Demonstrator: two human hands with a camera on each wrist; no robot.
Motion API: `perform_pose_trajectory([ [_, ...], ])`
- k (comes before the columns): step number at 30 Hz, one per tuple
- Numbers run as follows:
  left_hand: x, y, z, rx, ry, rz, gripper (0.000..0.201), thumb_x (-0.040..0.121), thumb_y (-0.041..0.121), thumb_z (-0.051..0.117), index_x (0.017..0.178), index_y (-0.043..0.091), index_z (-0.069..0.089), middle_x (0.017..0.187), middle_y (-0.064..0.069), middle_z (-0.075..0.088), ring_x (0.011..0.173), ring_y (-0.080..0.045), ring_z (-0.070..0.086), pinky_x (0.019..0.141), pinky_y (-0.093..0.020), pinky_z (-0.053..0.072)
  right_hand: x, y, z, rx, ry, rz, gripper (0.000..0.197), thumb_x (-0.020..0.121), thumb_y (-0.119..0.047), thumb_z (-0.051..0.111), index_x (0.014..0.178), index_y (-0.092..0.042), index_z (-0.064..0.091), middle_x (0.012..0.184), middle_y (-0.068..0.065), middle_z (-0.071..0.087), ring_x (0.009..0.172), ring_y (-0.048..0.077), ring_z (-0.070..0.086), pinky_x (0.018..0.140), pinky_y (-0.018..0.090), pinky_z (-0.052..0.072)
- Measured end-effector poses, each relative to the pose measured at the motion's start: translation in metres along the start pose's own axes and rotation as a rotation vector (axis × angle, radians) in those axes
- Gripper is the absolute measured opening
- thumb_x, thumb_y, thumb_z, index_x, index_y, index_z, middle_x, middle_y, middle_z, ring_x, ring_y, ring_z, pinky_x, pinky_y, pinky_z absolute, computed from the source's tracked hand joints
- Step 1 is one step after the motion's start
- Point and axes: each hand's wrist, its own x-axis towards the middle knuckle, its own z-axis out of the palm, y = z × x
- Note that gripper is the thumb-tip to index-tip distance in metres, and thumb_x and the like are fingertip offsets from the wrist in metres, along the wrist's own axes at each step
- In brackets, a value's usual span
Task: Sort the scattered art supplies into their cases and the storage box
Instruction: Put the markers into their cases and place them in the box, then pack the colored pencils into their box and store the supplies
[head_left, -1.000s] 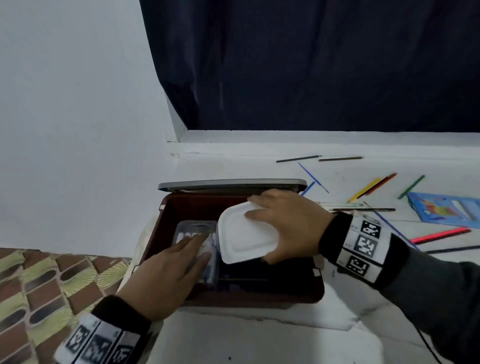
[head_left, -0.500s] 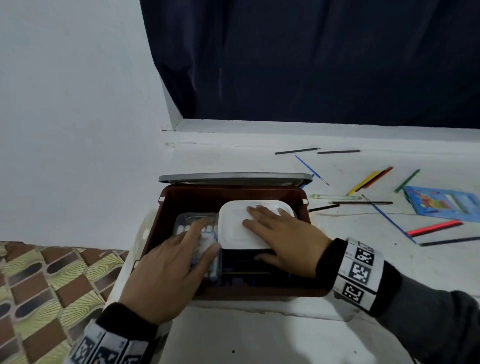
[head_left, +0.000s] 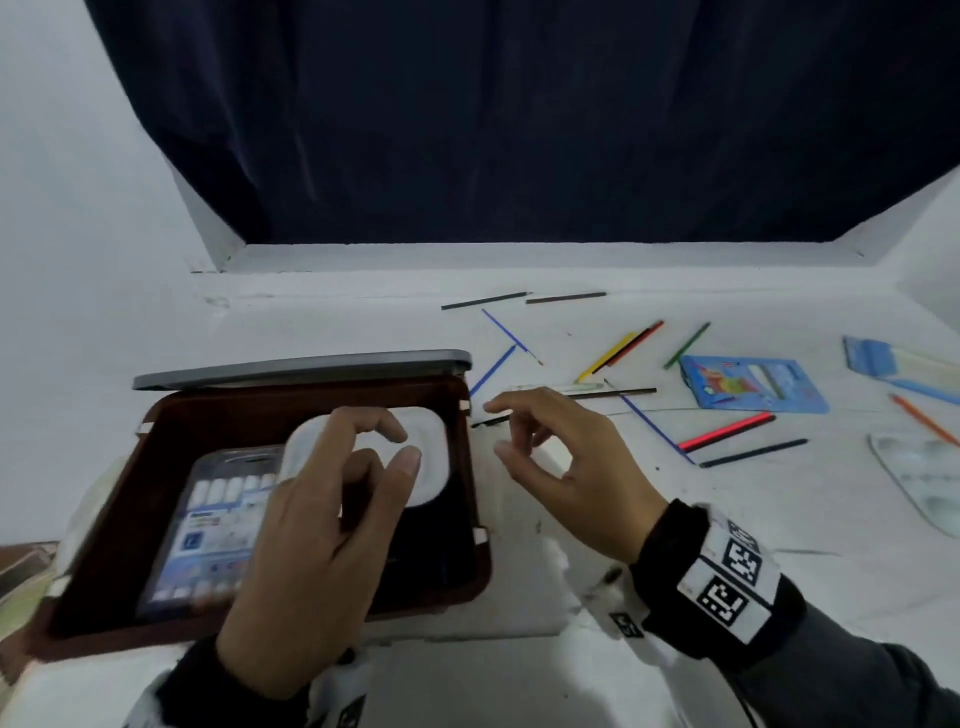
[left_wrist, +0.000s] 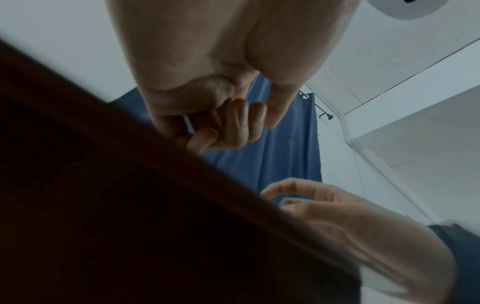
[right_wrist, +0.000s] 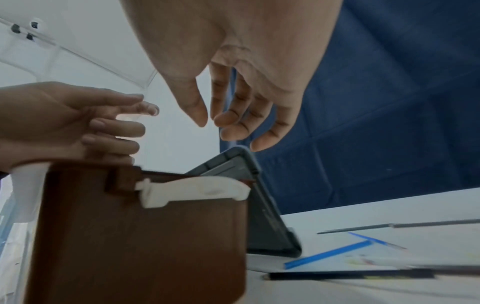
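Open brown storage box (head_left: 467, 467) holds a white case (head_left: 428, 457); pencils (head_left: 727, 434) lie scattered right.

My white desk (head_left: 675, 545) carries the brown storage box (head_left: 171, 426) at its left edge, the grey lid (head_left: 301, 366) tipped up at its far side. Right of the box I see loose pencils and thin brushes scattered: blue sticks (head_left: 493, 364), a yellow pencil (head_left: 605, 358), a green one (head_left: 685, 345), a red one (head_left: 727, 431). A blue pencil case (head_left: 753, 384) lies flat further right, near a pale palette (head_left: 924, 478) at the edge.
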Motion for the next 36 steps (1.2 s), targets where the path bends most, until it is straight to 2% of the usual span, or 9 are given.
perform_pose_trajectory([
  [4, 0.009, 0.033, 0.051, -0.056, -0.029, -0.001, 0.024, 0.1, 0.042, 0.049, 0.11, 0.02, 0.054, 0.053, -0.003, 0.041, 0.044, -0.01, 0.036, 0.044, -0.022, 0.033, -0.034, 0.039, -0.054, 0.044, 0.054, 0.093, 0.028, 0.093, -0.014, 0.066, 0.118, -0.025, 0.061, 0.079, -0.008, 0.058, 0.078, 0.016, 0.06, 0.078, 0.032, 0.051],
  [8, 0.014, 0.054, 0.122, -0.057, -0.084, -0.022, 0.039, 0.093, 0.054, 0.046, 0.116, 0.023, 0.053, 0.06, -0.009, 0.046, 0.05, -0.019, 0.042, 0.05, -0.032, 0.038, -0.073, 0.095, -0.119, 0.107, 0.169, 0.198, 0.028, 0.091, -0.011, 0.067, 0.112, -0.029, 0.061, 0.076, -0.004, 0.06, 0.072, 0.018, 0.06, 0.072, 0.031, 0.053],
  [13, 0.023, 0.074, 0.224, -0.113, -0.128, -0.101, 0.026, 0.095, 0.038, 0.052, 0.119, 0.029, 0.051, 0.06, -0.012, 0.048, 0.057, -0.028, 0.046, 0.056, -0.041, 0.042, -0.114, 0.165, -0.203, 0.133, 0.226, 0.322, 0.024, 0.091, -0.011, 0.066, 0.108, -0.029, 0.063, 0.075, -0.002, 0.06, 0.068, 0.021, 0.062, 0.072, 0.038, 0.055],
  [18, 0.055, 0.098, 0.295, -0.12, -0.185, -0.153, 0.029, 0.093, 0.042, 0.052, 0.12, 0.035, 0.045, 0.068, -0.008, 0.059, 0.061, -0.02, 0.053, 0.066, -0.036, 0.046, -0.123, 0.208, -0.287, 0.028, 0.157, 0.396, 0.023, 0.091, -0.019, 0.067, 0.108, -0.033, 0.059, 0.079, -0.002, 0.063, 0.071, 0.018, 0.063, 0.067, 0.024, 0.051],
  [20, 0.07, 0.101, 0.319, -0.094, -0.216, -0.156, 0.031, 0.091, 0.046, 0.052, 0.121, 0.04, 0.044, 0.072, -0.002, 0.062, 0.067, -0.014, 0.057, 0.067, -0.026, 0.048, -0.121, 0.23, -0.317, -0.06, 0.117, 0.427, 0.021, 0.091, -0.022, 0.067, 0.107, -0.032, 0.059, 0.078, -0.007, 0.064, 0.074, 0.011, 0.062, 0.065, 0.021, 0.049],
  [24, 0.108, 0.095, 0.359, -0.024, -0.307, -0.148, 0.029, 0.094, 0.038, 0.059, 0.118, 0.044, 0.045, 0.084, 0.005, 0.062, 0.079, -0.013, 0.06, 0.061, -0.017, 0.045, -0.112, 0.289, -0.365, -0.342, 0.055, 0.451, 0.017, 0.09, -0.023, 0.068, 0.105, -0.027, 0.062, 0.086, -0.009, 0.064, 0.083, 0.01, 0.06, 0.072, 0.026, 0.045],
  [29, 0.168, 0.082, 0.402, 0.217, -0.434, -0.083, 0.033, 0.091, 0.033, 0.068, 0.119, 0.035, 0.05, 0.099, 0.008, 0.062, 0.089, -0.006, 0.059, 0.063, -0.01, 0.042, -0.095, 0.361, -0.416, -0.568, -0.003, 0.572, 0.046, 0.082, -0.02, 0.074, 0.125, -0.012, 0.06, 0.117, 0.011, 0.061, 0.109, 0.035, 0.056, 0.092, 0.037, 0.043],
  [33, 0.212, 0.072, 0.443, 0.399, -0.624, -0.046, 0.05, 0.085, 0.034, 0.073, 0.129, 0.026, 0.05, 0.114, 0.001, 0.06, 0.088, -0.012, 0.056, 0.075, -0.025, 0.046, -0.085, 0.393, -0.446, -0.712, -0.26, 0.701, 0.082, 0.08, -0.044, 0.076, 0.147, -0.019, 0.037, 0.146, 0.005, 0.042, 0.13, 0.03, 0.04, 0.106, 0.038, 0.038],
  [36, 0.234, 0.062, 0.467, 0.617, -0.804, 0.007, 0.063, 0.075, 0.041, 0.079, 0.129, 0.028, 0.048, 0.112, 0.004, 0.058, 0.1, -0.016, 0.058, 0.084, -0.035, 0.053, -0.074, 0.411, -0.462, -0.761, -0.428, 0.748, 0.099, 0.077, -0.058, 0.074, 0.154, -0.02, 0.023, 0.158, 0.003, 0.026, 0.143, 0.027, 0.027, 0.114, 0.038, 0.03],
])
